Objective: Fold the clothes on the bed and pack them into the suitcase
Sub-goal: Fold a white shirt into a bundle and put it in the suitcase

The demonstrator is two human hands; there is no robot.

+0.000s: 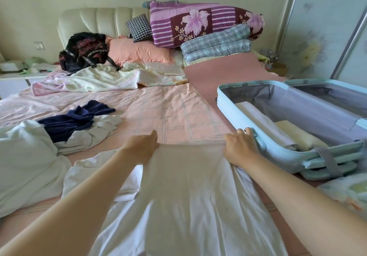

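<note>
Landmark: open suitcase [228, 104], flat on the bed [174, 112], lid thrown back so that both halves can take clothes.
White garment [188, 186]: spread flat just left of the suitcase, close enough for a short transfer once folded.
Left hand [142, 146]: pinches the garment's far edge at the corner away from the suitcase.
Right hand [239, 146]: pinches the same edge beside the suitcase rim; contact with the rim cannot be told.
Purpose of grip: 2 hands set apart hold the edge taut, probably to smooth the cloth before a fold.
Packed items: white piece [258, 120] and cream piece [296, 134], folded, inside the suitcase.
Unfolded clothes: navy garment [79, 120] and white heap [23, 156], well left of the suitcase.
</note>
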